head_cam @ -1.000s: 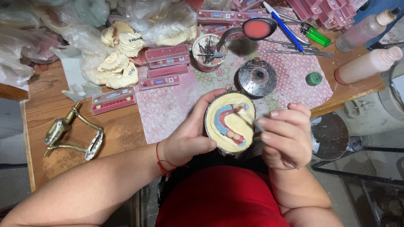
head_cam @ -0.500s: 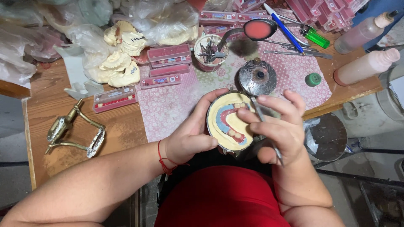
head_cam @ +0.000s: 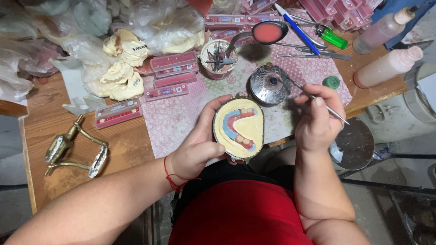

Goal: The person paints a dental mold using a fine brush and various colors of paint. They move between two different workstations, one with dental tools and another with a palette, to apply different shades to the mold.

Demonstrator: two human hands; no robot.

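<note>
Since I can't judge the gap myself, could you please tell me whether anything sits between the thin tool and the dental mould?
Nothing visible does. The right hand holds the thin tool beside the dental mould in the left hand.

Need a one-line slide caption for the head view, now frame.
Left hand holds a plaster dental cast with a pink wax rim; right hand holds a thin metal tool beside a round burner.

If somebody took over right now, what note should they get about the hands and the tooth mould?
Left hand: grips the dental cast from its left side, above the lap, pink wax arch facing up.
Right hand: holds a thin metal tool, tip over the small round burner on the patterned cloth.
Done: a few teeth sit in the wax.
Left: most of the arch shows bare wax.
</note>
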